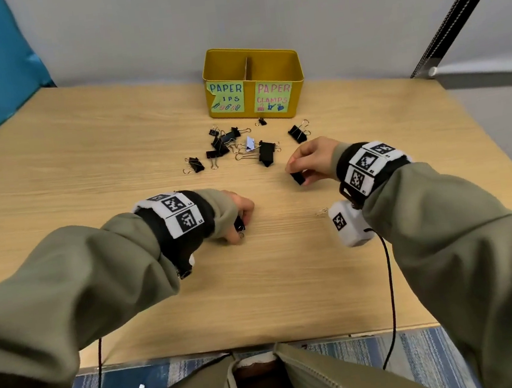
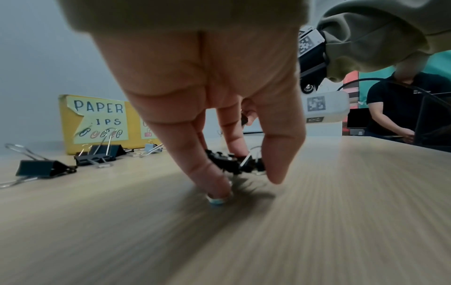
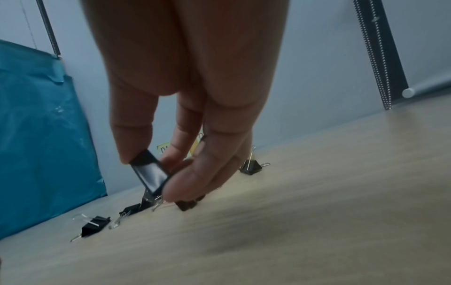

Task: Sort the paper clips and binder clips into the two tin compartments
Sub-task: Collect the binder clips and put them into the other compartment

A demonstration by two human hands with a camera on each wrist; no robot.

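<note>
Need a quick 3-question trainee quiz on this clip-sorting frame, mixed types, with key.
1. True or false: the right hand pinches a black binder clip above the table.
2. Multiple choice: where on the yellow tin is the label reading PAPER CLAMPS? A) left half B) right half C) inside the lid
3. Fill in: the left hand grips small black clips low at the ____.

Key: 1 true; 2 B; 3 table
</note>
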